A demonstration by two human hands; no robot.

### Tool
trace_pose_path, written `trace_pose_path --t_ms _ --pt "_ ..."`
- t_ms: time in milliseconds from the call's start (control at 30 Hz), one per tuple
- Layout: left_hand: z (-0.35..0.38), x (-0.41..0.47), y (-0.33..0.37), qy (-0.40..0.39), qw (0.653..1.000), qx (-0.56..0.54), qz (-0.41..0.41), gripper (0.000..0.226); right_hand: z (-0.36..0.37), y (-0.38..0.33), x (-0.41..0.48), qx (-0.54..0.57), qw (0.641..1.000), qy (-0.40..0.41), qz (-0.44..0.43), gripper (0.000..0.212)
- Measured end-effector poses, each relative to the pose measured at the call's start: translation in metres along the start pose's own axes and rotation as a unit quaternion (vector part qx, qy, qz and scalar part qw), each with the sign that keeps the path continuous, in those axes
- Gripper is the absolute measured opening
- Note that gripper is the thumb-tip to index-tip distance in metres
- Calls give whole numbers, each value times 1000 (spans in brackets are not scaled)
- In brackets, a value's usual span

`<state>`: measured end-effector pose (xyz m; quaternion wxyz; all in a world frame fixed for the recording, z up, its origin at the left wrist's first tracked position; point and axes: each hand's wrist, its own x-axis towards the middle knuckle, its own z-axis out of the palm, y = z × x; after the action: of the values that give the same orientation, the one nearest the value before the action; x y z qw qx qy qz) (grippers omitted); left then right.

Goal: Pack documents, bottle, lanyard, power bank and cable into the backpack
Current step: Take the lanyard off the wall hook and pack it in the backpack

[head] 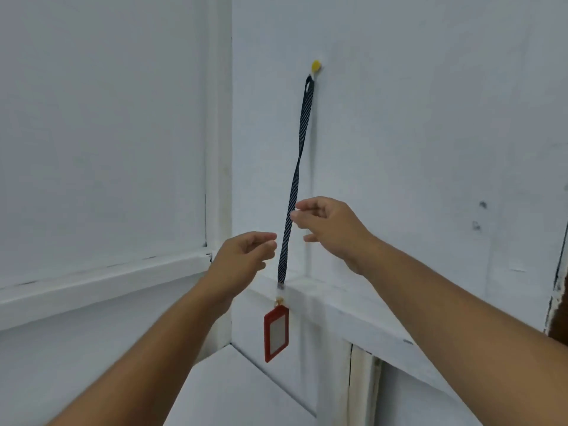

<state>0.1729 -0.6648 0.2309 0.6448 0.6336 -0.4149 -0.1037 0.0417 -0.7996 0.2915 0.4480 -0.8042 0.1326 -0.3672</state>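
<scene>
You're reaching both hands at the lanyard (302,133) hanging off the yellow hook (315,66) on the wall (415,118), left hand (242,256) loosely curled and holding nothing, right hand (332,229) fingertips at the strap, grip unclear.

We saw a yellow wall hook (315,66) upper centre on the white wall (430,118), and a white ledge (101,281) crossing the lower left.

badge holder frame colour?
Red, around a pale grey window; the badge holder hangs from the lanyard. Head view.
</scene>
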Motion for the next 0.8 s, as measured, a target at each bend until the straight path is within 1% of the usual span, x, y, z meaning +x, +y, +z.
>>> trace_pose_path --t_ms 100,133,200,333,367,433,500,600,667,733,800 --pt "-9 34 12 -36 996 -74 -45 21 -24 -30 49 -38 999 33 4 34" --pt "-11 44 13 -46 994 -83 -54 23 -31 -40 64 -48 998 38 8 35" --pt "-12 59 9 -59 994 -73 -61 25 -39 -56 88 -62 997 44 20 38" --pt "-1 80 -6 -109 991 -11 -76 36 -32 -70 123 -82 994 54 46 62" --pt "4 83 -8 -122 989 5 -80 37 -27 -71 128 -89 993 53 53 64" --pt "13 89 -12 -131 988 21 -77 29 -18 -70 137 -88 993 52 56 58" --pt "21 95 -12 -122 990 8 -65 19 -8 -68 143 -50 996 59 46 43" --pt "24 101 -10 -108 991 -45 -57 17 -1 -70 149 16 995 92 22 14" --pt "21 106 -3 -94 992 -73 -49 18 -2 -79 153 21 994 104 -14 13" --pt "15 112 12 -83 992 -89 -29 18 -4 -97 156 31 992 100 -72 13" --pt "7 117 34 -80 988 -129 -2 19 -7 -119 156 77 982 103 -140 13"
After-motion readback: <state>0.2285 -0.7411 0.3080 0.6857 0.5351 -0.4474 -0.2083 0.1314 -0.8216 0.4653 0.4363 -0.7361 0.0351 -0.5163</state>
